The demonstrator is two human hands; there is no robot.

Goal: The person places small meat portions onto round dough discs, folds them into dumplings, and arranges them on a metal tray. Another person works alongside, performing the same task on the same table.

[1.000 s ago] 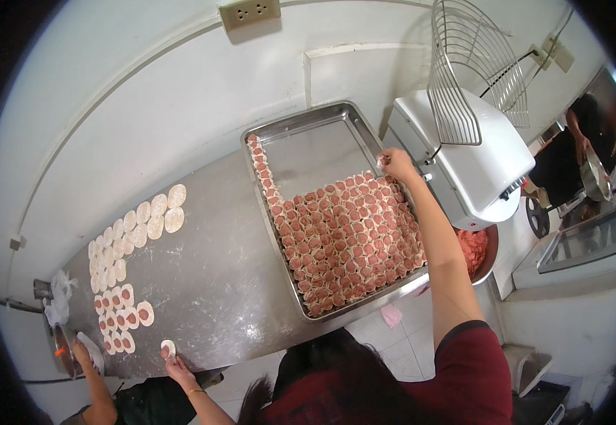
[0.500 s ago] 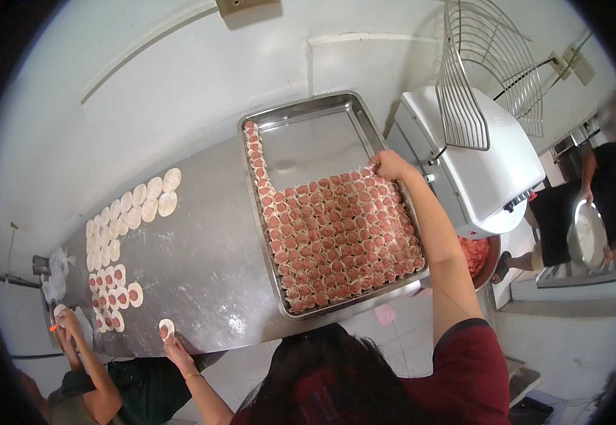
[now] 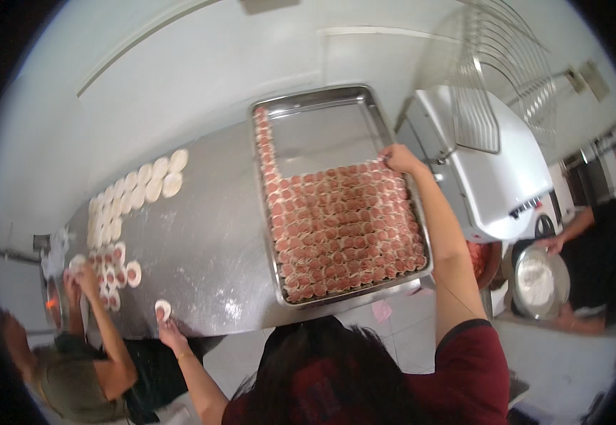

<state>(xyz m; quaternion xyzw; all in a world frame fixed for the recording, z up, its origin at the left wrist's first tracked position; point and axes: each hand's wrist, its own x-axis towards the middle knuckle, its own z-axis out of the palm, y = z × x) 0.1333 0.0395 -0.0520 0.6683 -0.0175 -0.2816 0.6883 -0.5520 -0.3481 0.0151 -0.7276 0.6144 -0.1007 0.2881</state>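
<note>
A steel tray point(image 3: 322, 139) holds packed rows of small open-topped dumplings point(image 3: 347, 227) with pink meat showing, plus a single column up its left side. At the right end of the farthest row my right hand point(image 3: 401, 159) is closed, its fingertips pinching a dumpling they mostly hide. Low on the left, over the table's near edge, my left hand point(image 3: 170, 331) grips a round dough wrapper point(image 3: 163, 309) with a dab of meat filling on it. Left of that, more wrappers topped with filling point(image 3: 133, 273) lie beside plain wrappers point(image 3: 153, 190) in overlapping rows.
The floury steel table point(image 3: 202, 234) runs along the wall. A white machine point(image 3: 496, 170) with a wire guard stands right of the tray, a bowl of meat point(image 3: 477, 258) below it. One co-worker's hands point(image 3: 85, 280) work at far left; another person holds a metal bowl point(image 3: 543, 283) at right.
The view has shifted slightly. My right hand stays at the row's end, and my left still holds the wrapper. The person at right has brought the metal bowl closer; the left co-worker's hands have moved up toward the wrappers.
</note>
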